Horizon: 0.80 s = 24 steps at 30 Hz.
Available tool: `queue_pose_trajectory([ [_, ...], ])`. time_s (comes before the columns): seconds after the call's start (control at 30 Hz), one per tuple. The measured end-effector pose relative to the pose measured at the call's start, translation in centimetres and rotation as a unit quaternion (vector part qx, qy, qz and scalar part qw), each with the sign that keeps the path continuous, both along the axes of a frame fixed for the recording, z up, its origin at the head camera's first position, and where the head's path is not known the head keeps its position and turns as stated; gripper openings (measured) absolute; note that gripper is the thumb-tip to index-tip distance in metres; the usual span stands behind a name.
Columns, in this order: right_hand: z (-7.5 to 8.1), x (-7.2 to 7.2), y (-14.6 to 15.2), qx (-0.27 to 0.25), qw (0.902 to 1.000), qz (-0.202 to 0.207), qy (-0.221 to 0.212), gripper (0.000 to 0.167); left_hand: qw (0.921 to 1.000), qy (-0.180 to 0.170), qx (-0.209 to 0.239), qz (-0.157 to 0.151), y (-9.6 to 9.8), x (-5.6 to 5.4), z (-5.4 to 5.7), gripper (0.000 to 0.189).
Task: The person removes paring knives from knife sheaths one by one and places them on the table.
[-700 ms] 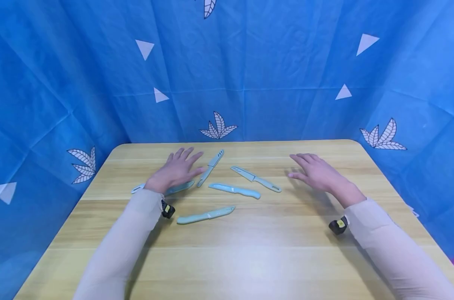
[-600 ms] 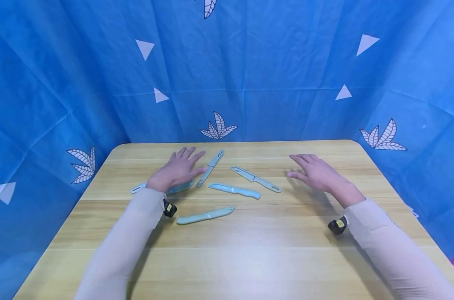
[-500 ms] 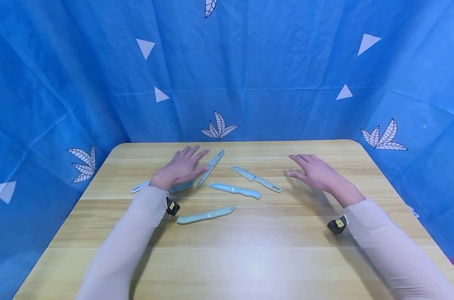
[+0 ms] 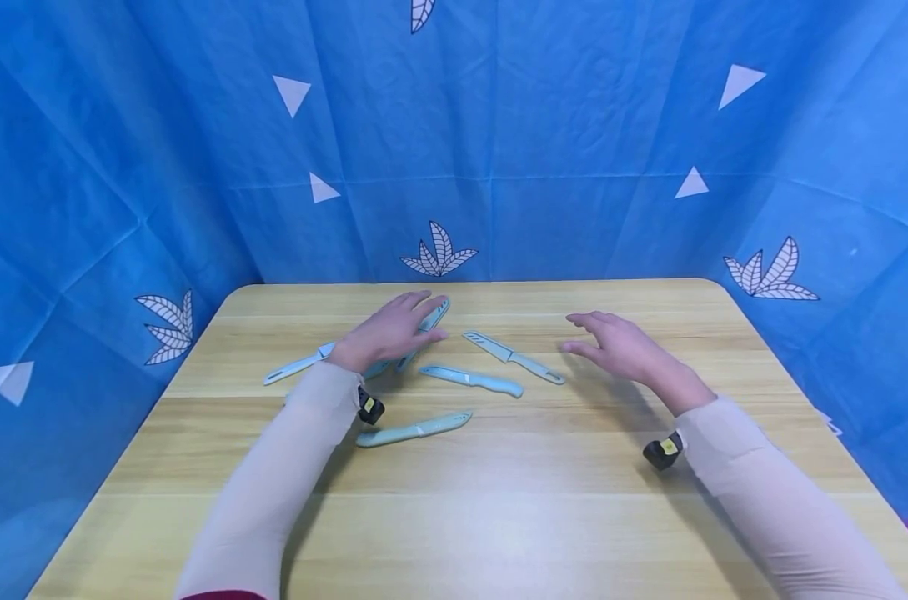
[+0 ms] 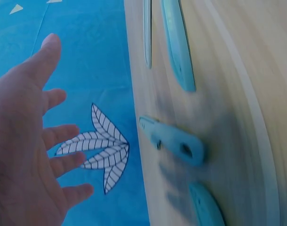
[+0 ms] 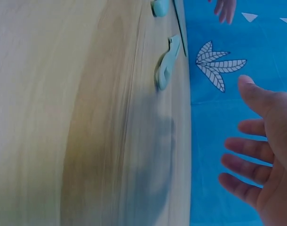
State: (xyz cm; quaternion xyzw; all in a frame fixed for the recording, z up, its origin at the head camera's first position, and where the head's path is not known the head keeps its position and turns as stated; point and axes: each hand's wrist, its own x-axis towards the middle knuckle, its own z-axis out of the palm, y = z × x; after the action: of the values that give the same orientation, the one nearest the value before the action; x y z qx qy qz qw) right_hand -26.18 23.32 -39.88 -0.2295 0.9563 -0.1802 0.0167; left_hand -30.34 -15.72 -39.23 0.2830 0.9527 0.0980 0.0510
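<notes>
My left hand (image 4: pixel 389 333) hovers open over the back left of the table, above a light-blue knife (image 4: pixel 436 312) that it partly hides. Under its wrist, another knife (image 4: pixel 377 369) is mostly covered, and a third knife (image 4: pixel 298 367) pokes out to the left. My right hand (image 4: pixel 622 348) hangs in the air to the right of the knives, fingers relaxed. Nearest to it lies a knife with slots in its blade cover (image 4: pixel 514 358). In the left wrist view, the palm (image 5: pixel 21 146) holds nothing; the right palm (image 6: pixel 275 146) is likewise bare in the right wrist view.
On the wooden table (image 4: pixel 544 500) also lie a light-blue knife (image 4: pixel 472 381) near the middle and a greenish knife (image 4: pixel 413 429) closer to the front. A blue curtain (image 4: pixel 559 125) with leaf and triangle prints hangs behind the table's far edge and at its sides.
My left hand has moved right, from over the left knives to over the back knife, uncovering more of the leftmost one. My right hand has shifted slightly left. The knives have stayed put.
</notes>
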Motion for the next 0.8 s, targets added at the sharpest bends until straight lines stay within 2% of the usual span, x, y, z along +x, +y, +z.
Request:
queue_pose_trajectory([
  [0.37, -0.6, 0.2, -1.7, -0.042, 0.9989, 0.017, -0.015, 0.057, 0.9993, -0.022, 0.020, -0.020, 3.4, -0.3, -0.1, 0.070],
  [0.6, -1.0, 0.3, -2.9, -0.070, 0.9969, 0.022, -0.030, 0.052, 0.9985, -0.020, 0.031, -0.041, 4.4, -0.9, -0.5, 0.070],
  [0.8, -1.4, 0.3, -3.7, -0.075, 0.9958, 0.024, -0.047, 0.050, 0.9979, -0.027, 0.026, -0.052, 5.5, -1.1, -0.8, 0.067],
])
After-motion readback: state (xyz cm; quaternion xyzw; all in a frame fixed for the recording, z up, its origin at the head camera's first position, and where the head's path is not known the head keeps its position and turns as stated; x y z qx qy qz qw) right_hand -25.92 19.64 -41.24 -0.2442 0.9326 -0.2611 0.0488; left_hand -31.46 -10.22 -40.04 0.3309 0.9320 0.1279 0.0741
